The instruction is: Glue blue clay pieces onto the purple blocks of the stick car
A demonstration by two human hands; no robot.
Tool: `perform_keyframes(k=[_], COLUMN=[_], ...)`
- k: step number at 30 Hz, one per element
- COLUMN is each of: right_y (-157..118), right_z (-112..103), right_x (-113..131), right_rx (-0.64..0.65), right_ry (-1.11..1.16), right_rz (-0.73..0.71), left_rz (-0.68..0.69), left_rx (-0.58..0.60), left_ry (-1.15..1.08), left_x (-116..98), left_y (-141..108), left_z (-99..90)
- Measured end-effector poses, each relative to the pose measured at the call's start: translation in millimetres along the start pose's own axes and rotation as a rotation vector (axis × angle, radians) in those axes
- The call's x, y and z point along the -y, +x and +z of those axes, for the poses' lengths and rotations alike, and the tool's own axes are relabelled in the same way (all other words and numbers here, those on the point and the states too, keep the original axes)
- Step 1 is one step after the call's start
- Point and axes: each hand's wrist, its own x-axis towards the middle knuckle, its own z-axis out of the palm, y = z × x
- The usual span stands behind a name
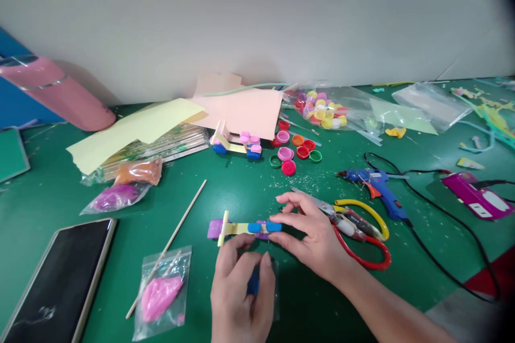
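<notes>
A small handmade toy car with a pale yellow strip body, purple parts underneath and two blue pads on top lies crosswise in front of me. My right hand pinches its right end at a blue pad. From below, my left hand curls its fingers against the car's near side; exact fingertip contact is partly hidden. A blue lump in a clear bag shows between and beneath the left fingers. Behind stands a similar toy car with blue wheels and pink pads.
Scissors and a cutter lie by my right forearm, with a blue glue gun and its cord beyond. Bottle caps are scattered behind. On the left are a phone, a wooden stick, bagged pink clay and a pink bottle.
</notes>
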Motion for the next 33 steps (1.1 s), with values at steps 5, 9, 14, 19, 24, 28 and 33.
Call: perform_keyframes(k=[5, 9, 14, 19, 24, 28, 33], right_y=[-3.0, -3.2, -3.7, -3.8, -3.8, -4.1, -3.4], right_z=[3.6, 5.1, 7.4, 8.2, 8.2, 8.3, 8.8], right_x=[0.0, -0.8, -1.5, -1.8, -3.4, -4.6, -4.5], right_rx=[0.017, 0.004, -0.006, -0.003, -0.007, -0.011, -0.008], right_ry=[-0.026, -0.052, -0.067, -0.074, -0.079, -0.07, -0.059], right_rz=[0.012, -0.002, -0.015, -0.015, -0.021, -0.029, -0.02], left_rz=[-0.022, -0.035, -0.043, -0.056, -0.046, -0.037, -0.033], left_rx=[-0.001, 0.01, 0.009, 0.014, 0.019, 0.023, 0.024], left_ry=[0.021, 0.04, 0.045, 0.064, 0.093, 0.102, 0.101], left_x=[0.8, 2.4, 4.0, 4.6, 6.5, 7.3, 6.9], left_y=[0.5, -2.0, -3.1, -0.8, -0.4, -0.9, -1.0], left_z=[3.8, 4.4, 4.8, 6.2, 7.8, 8.2, 7.1])
